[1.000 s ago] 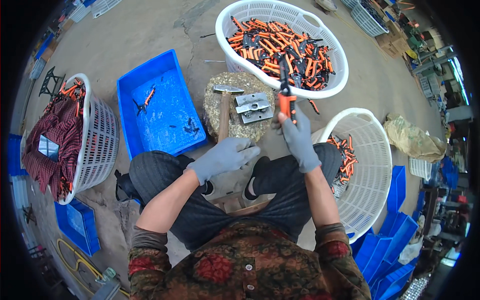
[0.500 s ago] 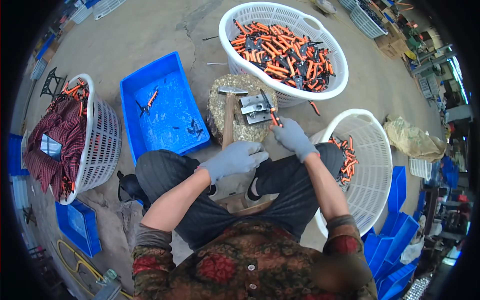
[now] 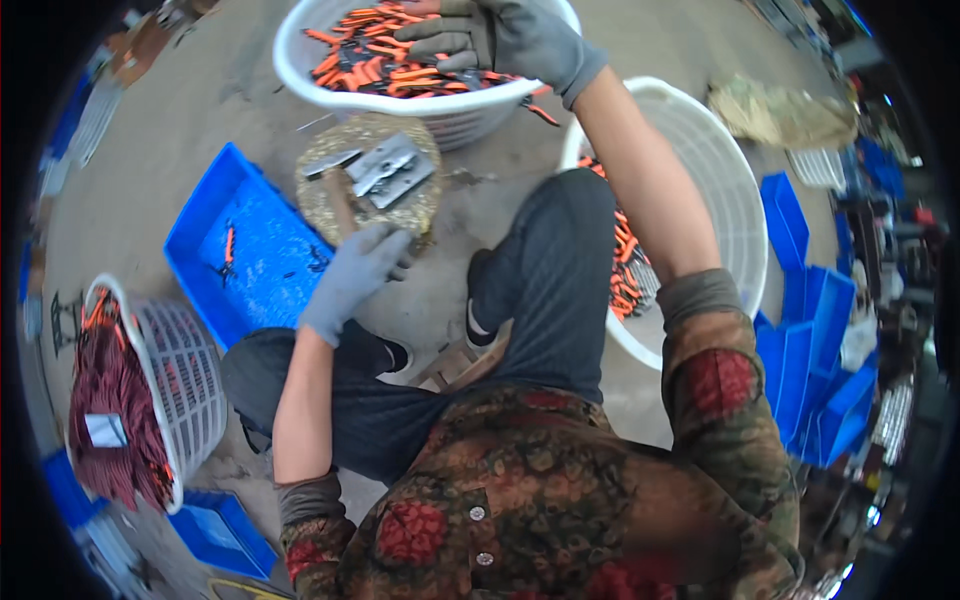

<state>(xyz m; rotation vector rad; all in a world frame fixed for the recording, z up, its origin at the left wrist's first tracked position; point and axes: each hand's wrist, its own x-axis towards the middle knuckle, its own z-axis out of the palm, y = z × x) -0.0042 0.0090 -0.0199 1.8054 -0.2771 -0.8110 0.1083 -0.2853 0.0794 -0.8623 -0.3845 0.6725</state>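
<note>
My right hand (image 3: 500, 40), in a grey glove, reaches over the far white basket (image 3: 300, 90). Its fingers are stretched out, just above a heap of pruning shears (image 3: 375, 65) with orange and black handles. I see no shears gripped in it. My left hand (image 3: 362, 270), gloved too, hovers at the near edge of a round stone-like block (image 3: 425, 210), its fingers loosely bent and apart. Beside it is the end of the wooden handle of a hammer (image 3: 340, 200), which lies on the block. A metal fixture (image 3: 390, 172) sits to the right of the hammer.
A blue tray (image 3: 200, 235) at left holds an orange-handled tool and dark bits. More shears lie in the right white basket (image 3: 735, 200). Another basket (image 3: 185, 375) at far left carries a checked cloth (image 3: 110, 430). Several blue bins (image 3: 815, 320) stand at right.
My right hand has left the fixture and moved up over the far basket; the shears it held are no longer seen in it. My left hand stays near the hammer handle. The view has shifted.
</note>
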